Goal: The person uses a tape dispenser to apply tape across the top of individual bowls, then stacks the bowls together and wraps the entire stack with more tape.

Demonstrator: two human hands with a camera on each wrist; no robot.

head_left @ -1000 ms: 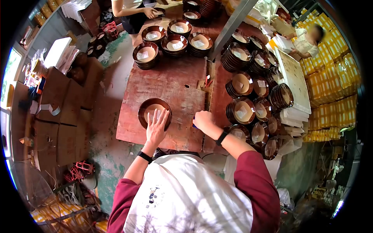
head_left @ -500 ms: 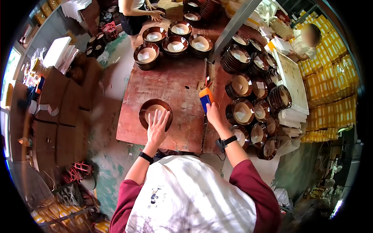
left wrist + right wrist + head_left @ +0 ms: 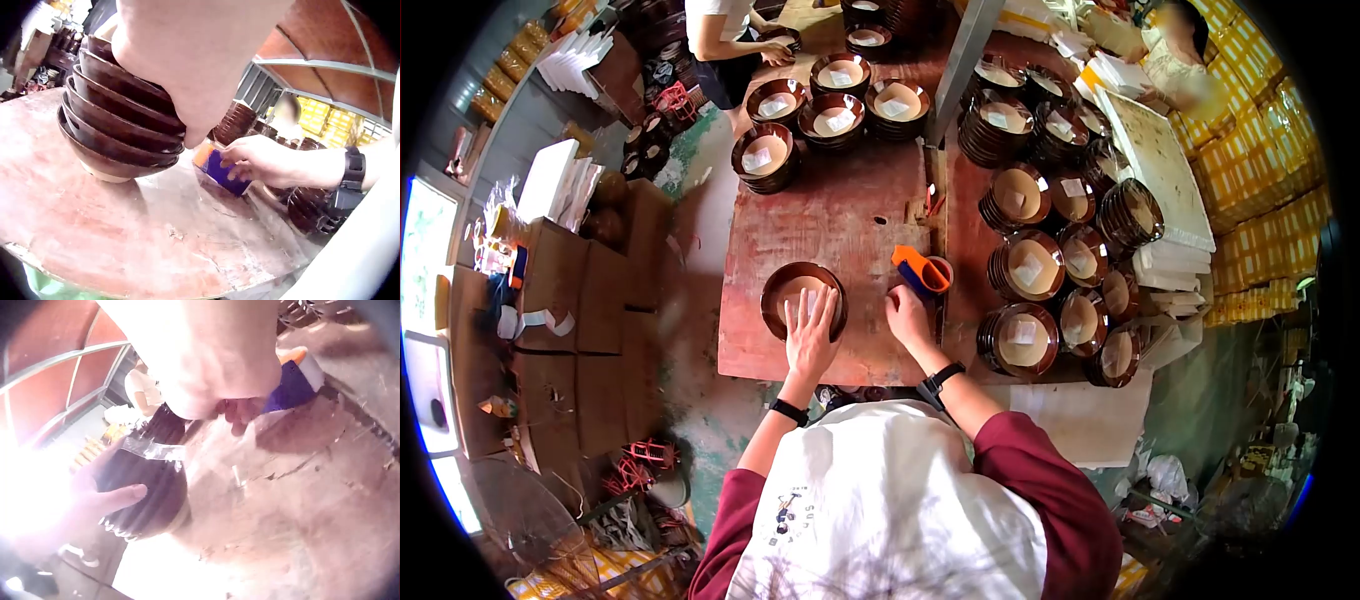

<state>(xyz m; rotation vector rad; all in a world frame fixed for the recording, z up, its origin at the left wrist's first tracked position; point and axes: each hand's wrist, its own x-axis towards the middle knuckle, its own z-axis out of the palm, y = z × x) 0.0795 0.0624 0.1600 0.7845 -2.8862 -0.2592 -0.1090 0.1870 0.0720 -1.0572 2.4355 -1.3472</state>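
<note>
A stack of brown glazed bowls (image 3: 119, 119) stands upright on the reddish wooden table, its top bowl (image 3: 777, 318) pale inside. My left hand (image 3: 810, 335) rests over the top bowl with fingers spread, covering part of a white slip. In the right wrist view, its thumb lies against the stack's side, near a strip of clear tape (image 3: 153, 449). To the right of the stack, my right hand (image 3: 907, 318) holds an orange-and-blue tape dispenser (image 3: 920, 268) by its blue end, fingers curled. The dispenser is low over the tabletop, a tape roll showing at its side.
Several stacks of similar bowls (image 3: 837, 118) stand at the table's far end. More bowl stacks (image 3: 1027, 265) crowd the right side, by a metal post (image 3: 965, 65). Another person (image 3: 725, 45) works at the far left; one more (image 3: 1180, 60) is far right. Cardboard boxes (image 3: 550, 300) stand left.
My right hand first raised the dispenser into view, then lowered and turned it, its orange end now pointing up and left. The left hand has stayed on the bowls. The head view has shifted slightly.
</note>
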